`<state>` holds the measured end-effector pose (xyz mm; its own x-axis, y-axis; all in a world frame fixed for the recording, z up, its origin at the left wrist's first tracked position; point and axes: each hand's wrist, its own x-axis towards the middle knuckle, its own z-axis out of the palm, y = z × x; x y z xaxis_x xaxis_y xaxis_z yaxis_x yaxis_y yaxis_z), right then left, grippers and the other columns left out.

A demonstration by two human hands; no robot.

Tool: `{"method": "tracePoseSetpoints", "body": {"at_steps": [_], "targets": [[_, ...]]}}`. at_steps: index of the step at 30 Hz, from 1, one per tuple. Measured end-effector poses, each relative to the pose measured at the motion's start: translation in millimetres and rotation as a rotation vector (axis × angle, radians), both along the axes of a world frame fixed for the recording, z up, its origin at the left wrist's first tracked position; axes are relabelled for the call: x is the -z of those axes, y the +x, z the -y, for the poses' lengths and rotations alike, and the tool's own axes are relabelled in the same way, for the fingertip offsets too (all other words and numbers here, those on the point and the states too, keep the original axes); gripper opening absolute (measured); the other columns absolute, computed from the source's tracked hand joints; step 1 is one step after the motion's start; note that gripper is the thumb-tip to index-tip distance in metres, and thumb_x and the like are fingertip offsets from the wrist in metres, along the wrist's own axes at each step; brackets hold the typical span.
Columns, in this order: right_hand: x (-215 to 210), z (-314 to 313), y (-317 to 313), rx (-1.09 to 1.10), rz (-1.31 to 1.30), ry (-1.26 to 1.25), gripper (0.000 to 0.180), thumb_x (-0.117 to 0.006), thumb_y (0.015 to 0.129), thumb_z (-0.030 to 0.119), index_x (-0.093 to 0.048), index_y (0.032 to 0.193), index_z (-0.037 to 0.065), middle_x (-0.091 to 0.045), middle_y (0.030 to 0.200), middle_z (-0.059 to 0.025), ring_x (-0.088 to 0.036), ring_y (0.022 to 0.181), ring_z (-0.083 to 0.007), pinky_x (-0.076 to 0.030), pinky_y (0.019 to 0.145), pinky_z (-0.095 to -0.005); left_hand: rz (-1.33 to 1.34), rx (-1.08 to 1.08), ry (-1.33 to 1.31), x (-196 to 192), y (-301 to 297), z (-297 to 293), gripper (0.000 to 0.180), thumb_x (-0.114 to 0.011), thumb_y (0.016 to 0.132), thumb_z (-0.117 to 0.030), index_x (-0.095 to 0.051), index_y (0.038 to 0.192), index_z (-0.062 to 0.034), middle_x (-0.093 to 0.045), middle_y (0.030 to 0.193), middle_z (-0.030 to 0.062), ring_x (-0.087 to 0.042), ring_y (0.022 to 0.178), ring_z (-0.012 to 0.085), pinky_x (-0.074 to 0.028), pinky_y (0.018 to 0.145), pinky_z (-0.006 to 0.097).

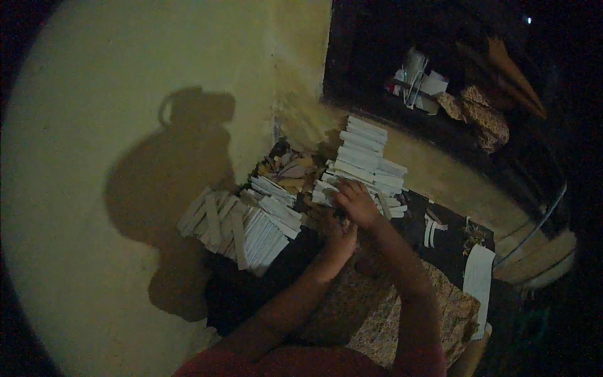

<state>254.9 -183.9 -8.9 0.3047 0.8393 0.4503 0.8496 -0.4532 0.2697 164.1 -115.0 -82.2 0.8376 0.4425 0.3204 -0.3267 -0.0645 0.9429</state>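
Sitting close together by stacked white strips (361, 155), left hand (342, 244) and right hand (358, 205) have fingers (346, 188) whose hold I cannot tell

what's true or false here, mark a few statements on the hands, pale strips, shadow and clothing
1. The left hand and right hand are close together. True.
2. The large shadow is right of the hands. False: the shadow is left of them, on the pale wall.
3. White strips lie beyond the right hand. True.
4. The person's clothing is bright white. False: the clothing looks reddish.
5. More pale strips lie left of the hands. True.
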Motion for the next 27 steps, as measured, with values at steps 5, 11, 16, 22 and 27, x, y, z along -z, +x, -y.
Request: {"method": "tracePoseSetpoints", "body": {"at_steps": [5,11,16,22,27], "targets": [[-8,9,-7,0.029,-0.187,0.09,0.033,-0.055,0.072,0.014,-0.054,0.105,0.011,-0.051,0.111,-0.0116,-0.047,0.104,-0.0311,-0.035,0.093,-0.0449,-0.075,0.048,0.077,-34,-3,-4,0.056,-0.065,0.072,-0.014,-0.038,0.115,0.0071,-0.047,0.109,0.0224,-0.047,0.103,0.0316,-0.041,0.084,0.04],[-29,-8,-9,0.071,-0.592,0.276,0.021,-0.053,0.076,0.011,-0.058,0.097,0.009,-0.059,0.088,-0.013,-0.056,0.083,-0.0316,-0.042,0.084,-0.04,-0.138,0.05,-0.014,-18,8,-6,0.067,-0.061,0.077,-0.024,-0.026,0.125,0.0083,-0.038,0.121,0.0238,-0.042,0.111,0.0326,-0.037,0.09,0.039],[9,15,15,-0.05,-0.943,0.543,0.028,-0.052,0.084,0.023,-0.056,0.104,0.004,-0.058,0.097,-0.0143,-0.056,0.088,-0.0298,-0.044,0.08,-0.0356,-0.278,0.213,0.071,-43,3,2,0.074,-0.053,0.083,-0.03,-0.012,0.132,0.0074,-0.024,0.132,0.0258,-0.031,0.12,0.0353,-0.031,0.098,0.039],[-48,-18,-5,0.065,-0.592,0.378,0.038,-0.06,0.081,0.028,-0.053,0.109,0.005,-0.057,0.105,-0.0168,-0.056,0.096,-0.0288,-0.045,0.081,-0.037,0.044,0.205,-0.247,-1,25,-8,0.073,-0.049,0.085,-0.025,-0.005,0.135,0.0055,-0.02,0.135,0.0244,-0.026,0.125,0.0348,-0.026,0.101,0.039],[-69,8,10,0.26,-0.79,0.484,0.037,-0.064,0.079,0.024,-0.052,0.109,0.006,-0.056,0.108,-0.0179,-0.055,0.098,-0.034,-0.045,0.081,-0.0373,-0.222,0.209,-0.164,-55,-6,-1,0.068,-0.05,0.083,-0.02,-0.013,0.134,0.0059,-0.022,0.134,0.0234,-0.028,0.124,0.0322,-0.027,0.101,0.039]]}}
